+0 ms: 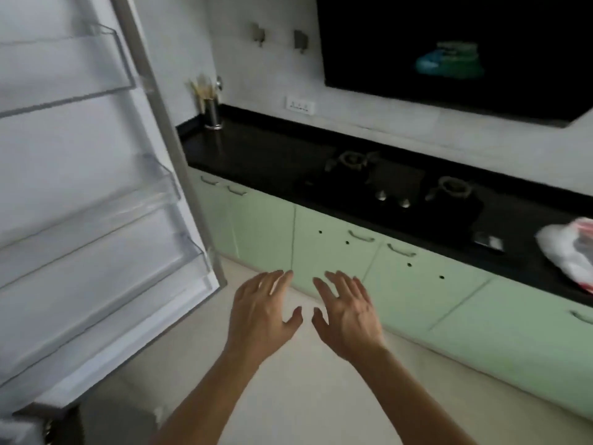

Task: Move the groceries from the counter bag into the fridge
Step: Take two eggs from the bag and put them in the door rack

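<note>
The person holds both hands out in front, palms down, above the pale floor (305,380). The left hand (261,311) and the right hand (348,311) sit just beside each other, thumbs nearly meeting, fingers straight and spread, gripping nothing. The fridge door (64,133) stands open at the left, with clear shelves on its inner side. The white plastic bag (569,252) lies on the black counter (256,152) at the far right, well apart from both hands. It is blurred, and the reddish patches on it may be print or groceries. A two-burner stove (398,191) sits between the bag and a steel utensil holder (212,114), above green cabinets (321,252).
</note>
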Available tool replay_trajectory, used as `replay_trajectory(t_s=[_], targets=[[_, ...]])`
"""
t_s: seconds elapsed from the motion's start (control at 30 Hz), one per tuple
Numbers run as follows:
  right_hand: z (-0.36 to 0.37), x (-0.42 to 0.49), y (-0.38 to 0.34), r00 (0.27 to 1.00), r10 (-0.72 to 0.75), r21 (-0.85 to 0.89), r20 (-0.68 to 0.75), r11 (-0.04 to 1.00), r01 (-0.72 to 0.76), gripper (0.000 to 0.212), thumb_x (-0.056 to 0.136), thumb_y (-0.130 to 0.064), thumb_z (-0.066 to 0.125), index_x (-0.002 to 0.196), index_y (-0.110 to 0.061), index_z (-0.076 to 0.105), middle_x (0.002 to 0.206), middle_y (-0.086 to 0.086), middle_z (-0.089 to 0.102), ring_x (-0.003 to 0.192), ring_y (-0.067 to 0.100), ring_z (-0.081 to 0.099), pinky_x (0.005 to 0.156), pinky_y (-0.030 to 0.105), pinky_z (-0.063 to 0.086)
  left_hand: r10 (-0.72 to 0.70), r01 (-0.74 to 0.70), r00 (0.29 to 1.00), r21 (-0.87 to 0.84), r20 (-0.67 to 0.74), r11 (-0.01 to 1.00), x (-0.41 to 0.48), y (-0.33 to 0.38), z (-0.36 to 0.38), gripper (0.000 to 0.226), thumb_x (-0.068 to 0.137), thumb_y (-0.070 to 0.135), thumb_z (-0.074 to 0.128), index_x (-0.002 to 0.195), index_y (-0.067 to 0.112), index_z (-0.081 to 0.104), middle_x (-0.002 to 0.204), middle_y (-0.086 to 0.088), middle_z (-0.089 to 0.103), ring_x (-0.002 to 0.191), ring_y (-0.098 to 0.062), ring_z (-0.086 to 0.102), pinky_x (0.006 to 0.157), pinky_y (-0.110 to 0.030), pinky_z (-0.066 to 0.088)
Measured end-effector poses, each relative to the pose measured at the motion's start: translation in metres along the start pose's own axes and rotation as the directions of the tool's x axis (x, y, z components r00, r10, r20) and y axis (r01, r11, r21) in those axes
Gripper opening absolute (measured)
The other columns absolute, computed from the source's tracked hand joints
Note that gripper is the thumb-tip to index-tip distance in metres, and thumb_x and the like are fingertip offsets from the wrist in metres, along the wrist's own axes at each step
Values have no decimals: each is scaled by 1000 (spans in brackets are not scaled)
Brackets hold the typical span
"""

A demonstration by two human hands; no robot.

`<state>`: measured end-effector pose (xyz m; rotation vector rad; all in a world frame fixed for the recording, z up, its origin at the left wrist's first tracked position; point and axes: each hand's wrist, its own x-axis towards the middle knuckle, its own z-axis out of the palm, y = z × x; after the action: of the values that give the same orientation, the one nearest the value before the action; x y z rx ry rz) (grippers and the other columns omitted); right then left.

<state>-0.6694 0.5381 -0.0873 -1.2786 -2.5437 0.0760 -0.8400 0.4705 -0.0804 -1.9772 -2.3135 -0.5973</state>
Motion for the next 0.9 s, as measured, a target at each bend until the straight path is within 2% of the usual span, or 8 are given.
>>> replay_trajectory(t_s=[0.17,0.33,0.47,0.7,0.9], targets=[[-36,-74,71,976,213,-47,-38,975,-215,54,86,-37,60,136,-17,55,139,12,59,134,33,51,112,53,41,191,-189,977,-24,93,982,1,93,22,68,82,59,44,140,23,48,136,2,59,124,-21,54,103,-39,46],[-56,-151,115,908,409,-46,-94,909,-415,53,86,-37,57,135,-16,55,137,12,59,131,32,53,110,52,43,359,-350,917,-81,172,933,-13,170,43,68,81,58,45,138,22,51,133,1,61,124,-21,55,102,-38,47],[-69,-214,135,807,576,-54,-129,809,-586,53,85,-39,53,132,-16,57,135,12,61,129,33,55,110,51,43,515,-490,829,-160,218,857,-27,225,62,66,80,56,45,136,21,54,130,2,63,120,-20,57,99,-37,48],[-86,-297,150,577,799,-88,-171,571,-816,55,86,-40,55,135,-18,56,135,12,61,129,32,54,111,49,42,730,-681,643,-262,233,684,-42,296,78,64,81,54,46,135,21,55,126,4,64,114,-19,58,93,-36,49],[-89,-304,145,459,869,-93,-187,449,-889,56,88,-41,60,139,-19,54,137,11,60,131,31,53,113,48,41,783,-728,579,-288,227,622,-30,293,87,64,81,54,45,135,21,55,124,2,65,112,-19,59,91,-37,50]])
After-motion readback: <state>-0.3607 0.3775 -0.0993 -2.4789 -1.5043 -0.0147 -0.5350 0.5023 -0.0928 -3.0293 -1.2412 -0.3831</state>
